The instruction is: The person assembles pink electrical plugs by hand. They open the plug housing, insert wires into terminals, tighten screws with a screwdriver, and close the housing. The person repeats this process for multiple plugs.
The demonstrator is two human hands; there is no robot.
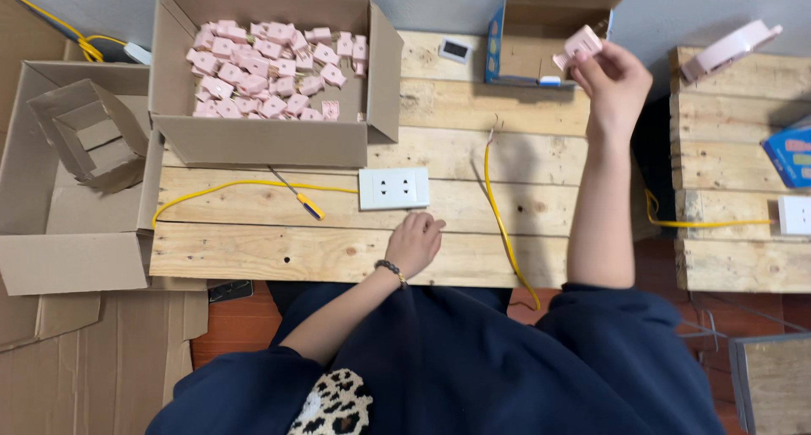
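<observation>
My right hand is raised over the far right of the wooden pallet table and pinches a small pink plastic part by its fingertips, just in front of an open blue-sided cardboard box. My left hand rests on the planks with fingers curled, holding nothing, just below a white double wall socket. A yellow wire runs from the socket's left side.
A large cardboard box at the back left holds several pink parts. A small screwdriver lies left of the socket. Another yellow cable crosses the planks. Empty cartons stand left; a second pallet with another socket stands right.
</observation>
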